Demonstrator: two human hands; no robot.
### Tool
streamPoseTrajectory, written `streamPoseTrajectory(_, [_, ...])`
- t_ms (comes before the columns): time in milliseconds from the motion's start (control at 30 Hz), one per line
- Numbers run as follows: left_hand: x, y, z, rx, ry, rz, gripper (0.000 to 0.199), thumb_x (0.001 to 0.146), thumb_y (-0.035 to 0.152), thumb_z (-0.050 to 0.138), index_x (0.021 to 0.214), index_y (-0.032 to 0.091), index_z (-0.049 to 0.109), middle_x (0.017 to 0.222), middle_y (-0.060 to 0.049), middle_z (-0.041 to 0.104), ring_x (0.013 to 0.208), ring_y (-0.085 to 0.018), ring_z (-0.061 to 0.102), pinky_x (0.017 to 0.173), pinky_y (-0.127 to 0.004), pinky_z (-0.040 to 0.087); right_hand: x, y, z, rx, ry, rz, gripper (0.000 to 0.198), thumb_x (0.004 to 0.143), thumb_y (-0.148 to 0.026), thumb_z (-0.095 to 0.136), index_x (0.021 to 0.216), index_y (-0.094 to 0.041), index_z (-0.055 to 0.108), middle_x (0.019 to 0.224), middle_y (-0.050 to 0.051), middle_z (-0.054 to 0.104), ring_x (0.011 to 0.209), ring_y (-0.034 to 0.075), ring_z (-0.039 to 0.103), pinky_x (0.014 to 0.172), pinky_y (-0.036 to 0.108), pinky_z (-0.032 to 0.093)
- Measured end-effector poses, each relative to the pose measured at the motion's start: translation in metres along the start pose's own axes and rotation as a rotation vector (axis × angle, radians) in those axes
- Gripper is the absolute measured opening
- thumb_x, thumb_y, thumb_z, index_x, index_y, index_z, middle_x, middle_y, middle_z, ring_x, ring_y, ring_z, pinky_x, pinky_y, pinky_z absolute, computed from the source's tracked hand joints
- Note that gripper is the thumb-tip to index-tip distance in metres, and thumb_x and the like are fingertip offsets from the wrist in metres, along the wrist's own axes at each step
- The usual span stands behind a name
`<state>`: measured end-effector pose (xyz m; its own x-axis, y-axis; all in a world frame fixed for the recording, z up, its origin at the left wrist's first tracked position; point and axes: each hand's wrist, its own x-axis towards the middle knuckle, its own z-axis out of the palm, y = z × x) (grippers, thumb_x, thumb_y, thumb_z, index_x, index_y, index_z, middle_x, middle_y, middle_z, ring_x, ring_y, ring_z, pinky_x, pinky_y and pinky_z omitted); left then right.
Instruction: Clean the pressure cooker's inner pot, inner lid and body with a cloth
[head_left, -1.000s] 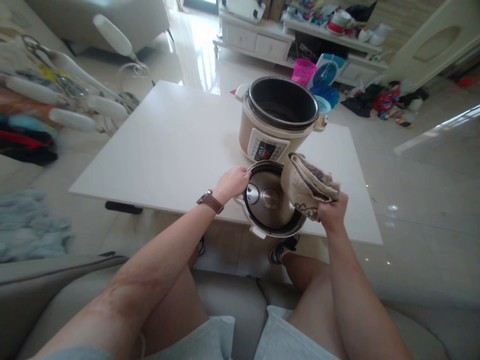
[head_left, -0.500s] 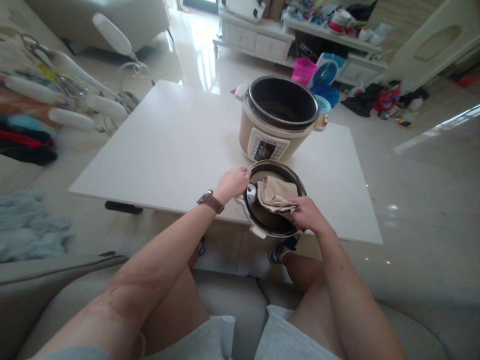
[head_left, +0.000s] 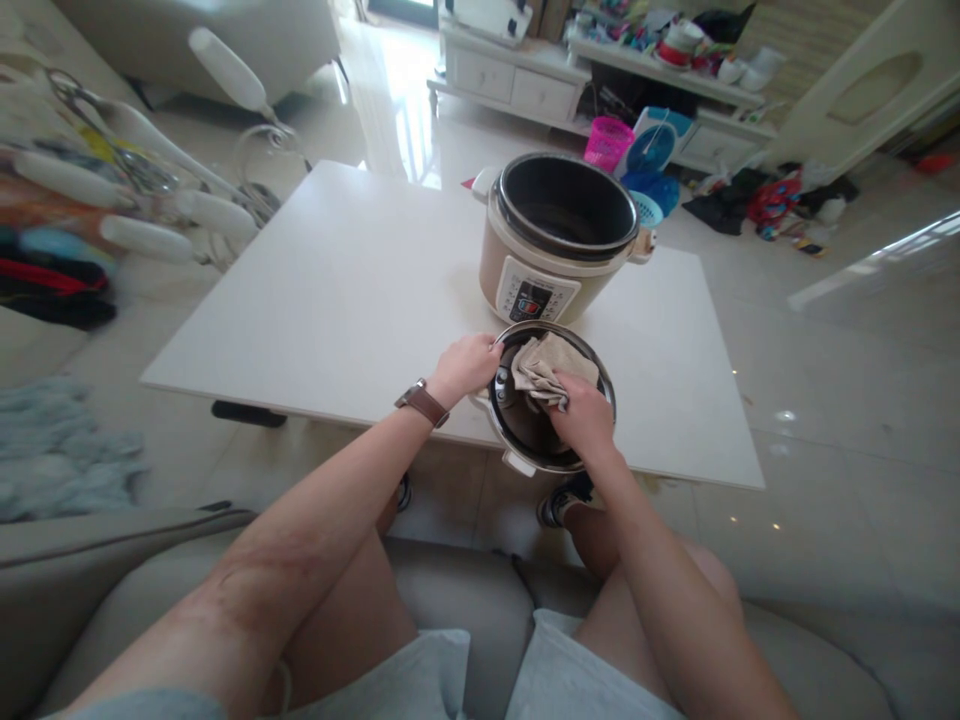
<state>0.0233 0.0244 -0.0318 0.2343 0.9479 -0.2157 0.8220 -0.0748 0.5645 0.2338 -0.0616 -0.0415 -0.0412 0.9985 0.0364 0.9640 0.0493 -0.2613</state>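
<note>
A round pressure cooker lid (head_left: 525, 440) is tilted at the table's front edge, its inner side facing me. My left hand (head_left: 470, 364) is closed on the lid's upper left rim. A folded beige cloth (head_left: 551, 365) lies against the inside of the lid, bunched in the fingers of my right hand (head_left: 583, 415). Just behind the lid stands the cream electric pressure cooker (head_left: 532, 265), open at the top, with a dark inner pot and a control panel facing me.
The white table (head_left: 360, 290) carries the cooker. A grey sofa (head_left: 457, 590) is beneath me. Beyond the table are a pink basket (head_left: 607, 143), blue plastic things (head_left: 651, 165) and a white cabinet (head_left: 517, 80). A white rack (head_left: 180, 160) stands at the left.
My right hand has moved left and inward across the lid's inner side, and the cloth has crumpled and shifted slightly up. My left hand and the lid have stayed nearly still.
</note>
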Motion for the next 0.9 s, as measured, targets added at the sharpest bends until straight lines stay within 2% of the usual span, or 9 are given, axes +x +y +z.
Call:
streamPoseTrajectory(200, [-0.002,0.003,-0.002,0.022,0.007,-0.017,0.047,0.107,0.04,0.036,0.11,0.021,0.079,0.122,-0.016,0.079,0.115,-0.03,0.073,0.097,-0.037,0.052,0.006,-0.009,-0.003,-0.033,-0.078,0.054,0.04,0.094,-0.034,0.059,0.131,-0.031,0.074,0.123,0.005,0.081,0.105,0.029,0.074,0.08,0.032,0.052])
streamPoseTrajectory(500, [-0.002,0.003,0.0,0.053,0.013,-0.03,0.049,0.106,0.044,0.037,0.11,0.02,0.079,0.12,-0.018,0.079,0.112,-0.031,0.073,0.095,-0.038,0.053,0.009,-0.015,-0.007,-0.043,-0.089,0.044,0.035,0.097,-0.038,0.056,0.123,-0.03,0.077,0.111,0.006,0.083,0.096,0.027,0.074,0.072,0.03,0.044])
streamPoseTrajectory(700, [-0.002,0.003,0.0,0.066,0.026,-0.014,0.047,0.105,0.044,0.038,0.107,0.02,0.078,0.117,-0.018,0.08,0.109,-0.031,0.074,0.093,-0.038,0.054,0.008,-0.015,-0.006,-0.044,-0.084,0.049,0.031,0.096,-0.035,0.055,0.116,-0.028,0.077,0.109,0.007,0.082,0.093,0.026,0.073,0.07,0.029,0.041])
streamPoseTrajectory(900, [-0.003,0.003,-0.002,0.063,0.019,-0.019,0.047,0.105,0.045,0.038,0.107,0.021,0.078,0.116,-0.017,0.08,0.108,-0.03,0.074,0.091,-0.036,0.054,0.008,-0.016,-0.007,-0.034,-0.082,0.036,0.033,0.096,-0.035,0.055,0.12,-0.029,0.077,0.112,0.006,0.082,0.095,0.026,0.073,0.071,0.029,0.044])
